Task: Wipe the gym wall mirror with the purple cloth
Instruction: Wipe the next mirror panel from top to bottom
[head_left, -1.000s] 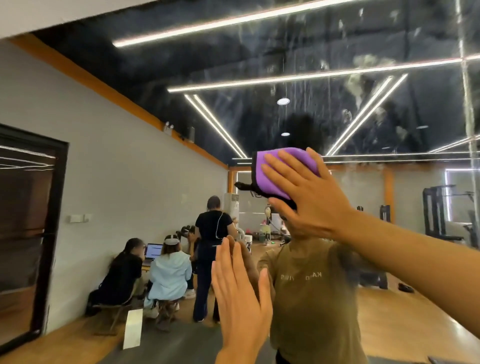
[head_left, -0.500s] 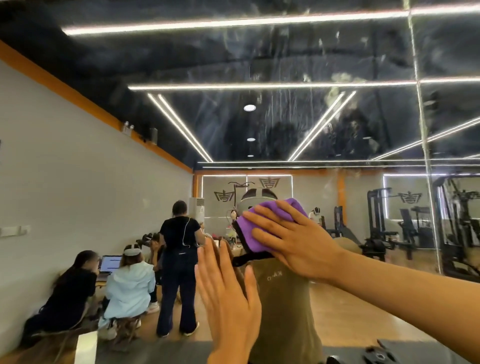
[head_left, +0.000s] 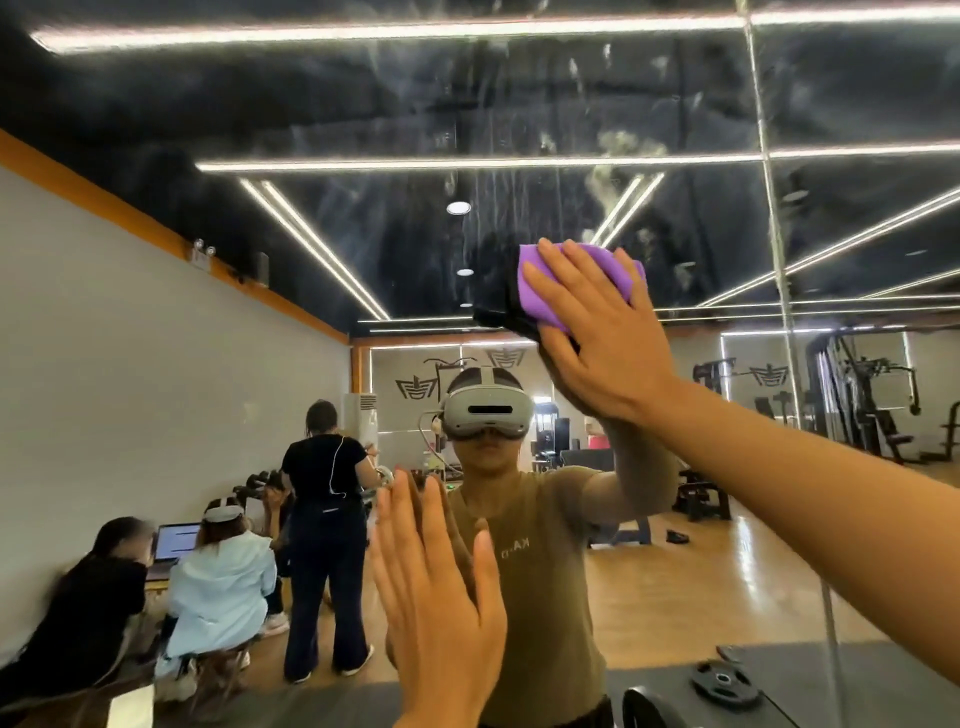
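Currently I note right hand flat, fingers straight, pressing purple cloth on mirror; left hand open, flat against glass.

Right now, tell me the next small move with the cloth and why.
Probably slide the right hand with the purple cloth up and rightward: whitish smears and streaks still mark the mirror just above it. The left hand lies flat against the glass.
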